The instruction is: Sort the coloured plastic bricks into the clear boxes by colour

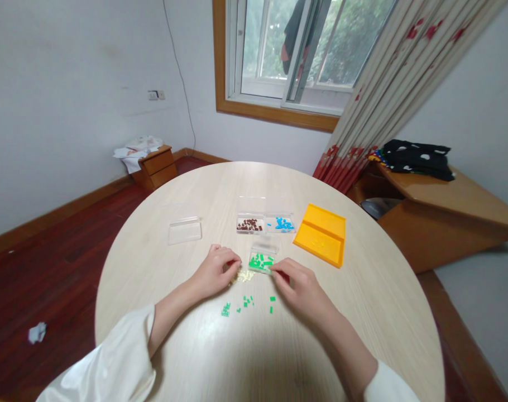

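Observation:
Both hands rest on a round pale wooden table (187, 357). My left hand (217, 269) is curled, fingertips pinched over a small pile of pale yellow pieces (243, 276). My right hand (298, 285) is also curled, its fingertips touching the near right corner of a small clear box of green pieces (261, 262). Several loose green pieces (248, 304) lie on the table between my wrists. What either hand pinches is too small to see.
Behind the green box stand clear boxes of brown pieces (249, 224) and blue pieces (281, 224). An open orange case (321, 233) lies to the right, an empty clear lid (184, 230) to the left. A wooden desk with dark cloth (417, 157) stands far right.

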The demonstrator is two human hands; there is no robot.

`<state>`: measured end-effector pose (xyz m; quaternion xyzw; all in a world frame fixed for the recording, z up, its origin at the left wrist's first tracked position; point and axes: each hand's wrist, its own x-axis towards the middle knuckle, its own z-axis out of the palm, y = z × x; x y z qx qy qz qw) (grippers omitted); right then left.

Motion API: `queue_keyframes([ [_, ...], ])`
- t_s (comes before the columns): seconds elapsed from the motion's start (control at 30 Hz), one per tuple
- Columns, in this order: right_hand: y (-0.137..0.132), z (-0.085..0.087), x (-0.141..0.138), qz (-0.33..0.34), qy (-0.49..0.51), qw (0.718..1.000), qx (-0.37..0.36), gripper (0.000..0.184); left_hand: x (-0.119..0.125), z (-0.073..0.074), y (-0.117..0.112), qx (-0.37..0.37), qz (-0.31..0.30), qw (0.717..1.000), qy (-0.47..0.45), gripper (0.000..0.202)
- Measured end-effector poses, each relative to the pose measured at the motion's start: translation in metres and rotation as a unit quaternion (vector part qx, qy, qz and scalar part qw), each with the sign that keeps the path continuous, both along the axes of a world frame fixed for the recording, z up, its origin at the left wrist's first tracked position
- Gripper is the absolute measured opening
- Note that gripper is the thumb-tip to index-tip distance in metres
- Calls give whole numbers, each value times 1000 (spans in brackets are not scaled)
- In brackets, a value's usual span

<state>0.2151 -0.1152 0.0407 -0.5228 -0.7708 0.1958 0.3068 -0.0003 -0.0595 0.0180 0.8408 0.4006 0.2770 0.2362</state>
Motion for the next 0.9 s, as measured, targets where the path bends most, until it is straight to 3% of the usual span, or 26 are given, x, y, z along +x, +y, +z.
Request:
queue_keyframes([
  [0.17,-5,11,4,117,-65,985,-112,26,1,0,0,-4,-4,1000,-2,20],
  [0.5,-5,5,4,123,-134,972,-150,27,2,0,-1,-8,-6,1000,4,20],
  [0.6,-5,6,0,104,-97,983,-116,22,1,-1,-1,-8,-7,1000,1,20],
  [0.8,0,0,0,7,-10,998,60,17,1,-1,-1,-10,-8,1000,8,20],
  [0.9,4,-5,4,-17,-42,997,65,16,2,0,-1,-13,-8,1000,10,21],
])
